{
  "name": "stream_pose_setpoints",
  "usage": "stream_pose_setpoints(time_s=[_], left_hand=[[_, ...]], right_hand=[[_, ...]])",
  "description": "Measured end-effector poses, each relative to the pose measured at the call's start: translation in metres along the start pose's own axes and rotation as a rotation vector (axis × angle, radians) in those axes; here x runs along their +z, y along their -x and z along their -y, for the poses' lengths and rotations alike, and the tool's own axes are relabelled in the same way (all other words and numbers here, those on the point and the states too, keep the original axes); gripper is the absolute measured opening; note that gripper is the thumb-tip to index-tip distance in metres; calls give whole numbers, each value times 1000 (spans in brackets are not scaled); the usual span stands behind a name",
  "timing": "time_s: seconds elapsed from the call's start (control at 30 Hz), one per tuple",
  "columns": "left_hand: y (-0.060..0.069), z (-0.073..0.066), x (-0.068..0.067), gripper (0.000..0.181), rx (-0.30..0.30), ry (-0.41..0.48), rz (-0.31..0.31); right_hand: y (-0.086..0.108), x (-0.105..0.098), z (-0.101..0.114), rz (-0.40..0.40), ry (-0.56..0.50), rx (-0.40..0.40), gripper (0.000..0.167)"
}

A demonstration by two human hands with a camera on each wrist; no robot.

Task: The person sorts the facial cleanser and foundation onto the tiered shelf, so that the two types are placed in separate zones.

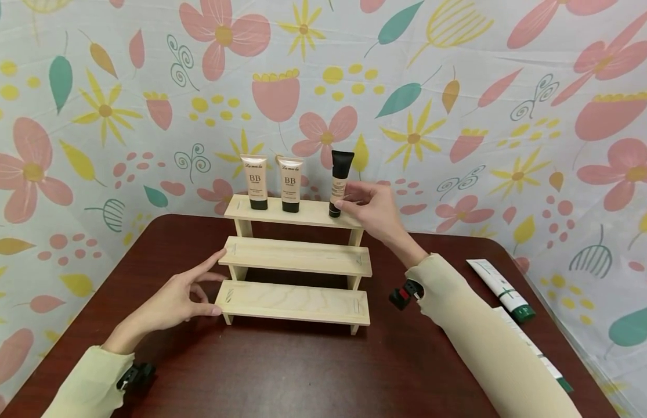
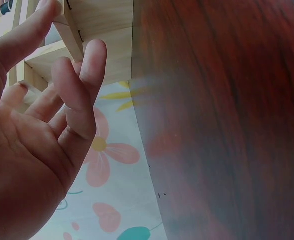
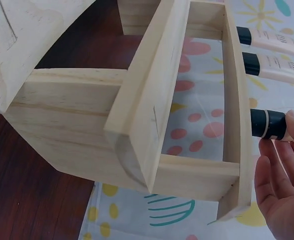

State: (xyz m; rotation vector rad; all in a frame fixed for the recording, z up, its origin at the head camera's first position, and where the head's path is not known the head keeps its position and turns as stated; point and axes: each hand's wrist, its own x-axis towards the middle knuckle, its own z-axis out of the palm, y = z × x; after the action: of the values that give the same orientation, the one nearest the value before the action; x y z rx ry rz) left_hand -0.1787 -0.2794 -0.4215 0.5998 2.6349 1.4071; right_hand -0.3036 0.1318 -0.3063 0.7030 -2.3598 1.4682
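A three-tier wooden display rack (image 1: 294,255) stands on the table. On its top shelf, two beige BB cream tubes (image 1: 257,181) stand upright on their black caps at the left. My right hand (image 1: 378,212) pinches a slimmer cosmetic tube (image 1: 338,188) with a black top end and black cap, at the right part of that shelf. In the right wrist view its cap (image 3: 267,123) is at the shelf's surface. My left hand (image 1: 174,302) touches the rack's left side, its thumb at the lowest shelf and its index finger at the middle one; it holds no tube.
Two white tubes with green caps (image 1: 503,290) lie on the dark wood table (image 1: 281,371) at the right, the nearer one partly behind my right sleeve. A flower-patterned cloth (image 1: 323,75) hangs behind the table.
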Motion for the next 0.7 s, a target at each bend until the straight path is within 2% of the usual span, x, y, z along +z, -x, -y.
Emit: stream_pose_setpoints(time_s=[0.3, 0.7], left_hand=[[-1, 3, 0, 113, -4, -5, 6], [-1, 3, 0, 113, 0, -4, 5]], right_hand=[[-3, 8, -4, -13, -8, 25, 42], [-5, 8, -4, -7, -1, 58, 48]])
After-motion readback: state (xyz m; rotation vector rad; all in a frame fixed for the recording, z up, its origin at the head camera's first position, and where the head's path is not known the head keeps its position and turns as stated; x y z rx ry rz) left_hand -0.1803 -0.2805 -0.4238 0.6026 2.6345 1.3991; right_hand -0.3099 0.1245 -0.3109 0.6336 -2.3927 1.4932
